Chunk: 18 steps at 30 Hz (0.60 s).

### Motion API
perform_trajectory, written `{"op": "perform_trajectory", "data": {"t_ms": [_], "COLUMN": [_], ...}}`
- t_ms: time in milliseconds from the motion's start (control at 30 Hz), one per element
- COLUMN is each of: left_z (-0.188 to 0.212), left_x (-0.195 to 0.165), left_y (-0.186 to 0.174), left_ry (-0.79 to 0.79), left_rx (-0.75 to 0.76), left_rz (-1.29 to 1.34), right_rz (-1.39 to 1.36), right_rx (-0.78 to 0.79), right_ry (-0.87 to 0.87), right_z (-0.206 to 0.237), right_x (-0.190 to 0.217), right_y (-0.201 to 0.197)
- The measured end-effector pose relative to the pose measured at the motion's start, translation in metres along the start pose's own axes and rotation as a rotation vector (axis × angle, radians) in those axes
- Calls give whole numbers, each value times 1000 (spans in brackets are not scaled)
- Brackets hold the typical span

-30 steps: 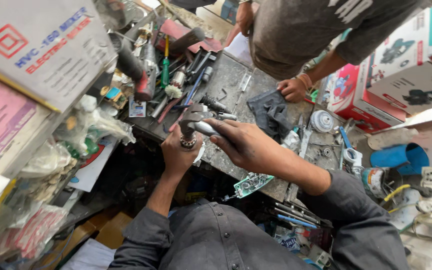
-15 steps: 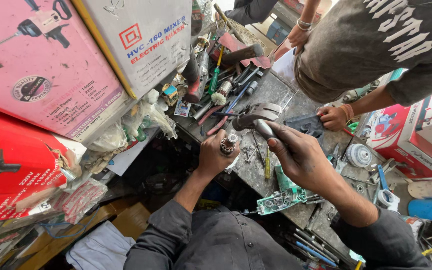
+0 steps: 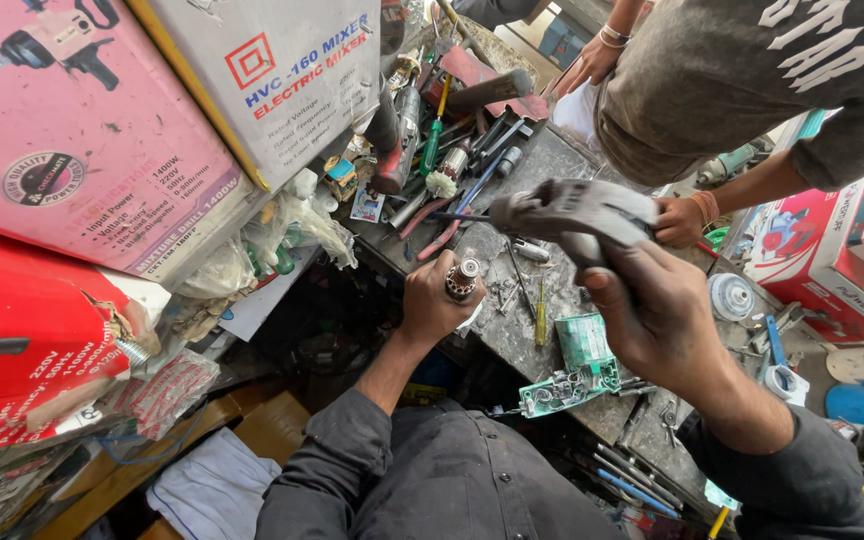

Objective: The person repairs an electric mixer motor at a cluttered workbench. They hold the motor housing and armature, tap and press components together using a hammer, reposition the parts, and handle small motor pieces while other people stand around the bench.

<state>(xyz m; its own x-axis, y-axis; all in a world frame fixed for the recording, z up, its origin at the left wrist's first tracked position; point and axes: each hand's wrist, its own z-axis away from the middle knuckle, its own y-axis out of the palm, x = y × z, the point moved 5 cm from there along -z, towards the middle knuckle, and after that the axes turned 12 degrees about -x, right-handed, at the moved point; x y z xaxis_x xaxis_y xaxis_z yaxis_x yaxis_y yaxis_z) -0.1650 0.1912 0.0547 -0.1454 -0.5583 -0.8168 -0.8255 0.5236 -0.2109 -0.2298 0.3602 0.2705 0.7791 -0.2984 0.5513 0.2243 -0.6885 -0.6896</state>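
At the far left stand stacked cartons: a pink power-tool box (image 3: 62,130), a red box (image 3: 22,340) below it and a white box with red and blue print (image 3: 282,80) leaning over the bench. Beneath them lie crumpled plastic bags (image 3: 292,225) and, lower down, a pale folded cloth (image 3: 212,490).

The left hand (image 3: 437,305) is closed in a fist around a motor armature (image 3: 462,280), its copper-toned commutator end sticking up out of the curled fingers, so the armature's long axis runs roughly upright, tilted slightly toward the right. Behind it, on the grey metal workbench (image 3: 552,165), lies a heap of screwdrivers, pliers and spare parts, among them a green-handled screwdriver (image 3: 434,145).

To the right and a little higher, the right hand (image 3: 657,315) grips a grey power-tool housing (image 3: 572,215), fingers wrapped around its rear handle part. The housing lies nearly level, its front end pointing left toward the armature; the two are near each other but apart, with the armature below and left of the housing's nose. The left hand is the nearer one to that open end.

Below the right hand a green circuit board (image 3: 577,375) rests at the bench edge, with a small yellow-handled screwdriver (image 3: 541,325) beside it.

Farther right another person in a grey shirt (image 3: 742,80) leans over the bench, one hand (image 3: 677,220) resting on it just behind the housing. A round disc-shaped part (image 3: 732,297) and red cartons (image 3: 812,240) fill the right side.
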Motion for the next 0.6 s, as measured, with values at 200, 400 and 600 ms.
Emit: {"op": "perform_trajectory", "data": {"t_ms": [200, 400, 600], "left_z": [1, 3, 5], "left_x": [-1, 2, 8], "left_y": [-3, 2, 2], "left_ry": [27, 2, 35], "left_rx": [-17, -1, -14], "left_rz": [6, -5, -22], "right_rz": [-87, 41, -98], "right_rx": [201, 99, 160], "right_ry": [-9, -120, -66], "right_z": [7, 10, 4], "right_x": [-9, -2, 7], "right_y": [39, 3, 30]}}
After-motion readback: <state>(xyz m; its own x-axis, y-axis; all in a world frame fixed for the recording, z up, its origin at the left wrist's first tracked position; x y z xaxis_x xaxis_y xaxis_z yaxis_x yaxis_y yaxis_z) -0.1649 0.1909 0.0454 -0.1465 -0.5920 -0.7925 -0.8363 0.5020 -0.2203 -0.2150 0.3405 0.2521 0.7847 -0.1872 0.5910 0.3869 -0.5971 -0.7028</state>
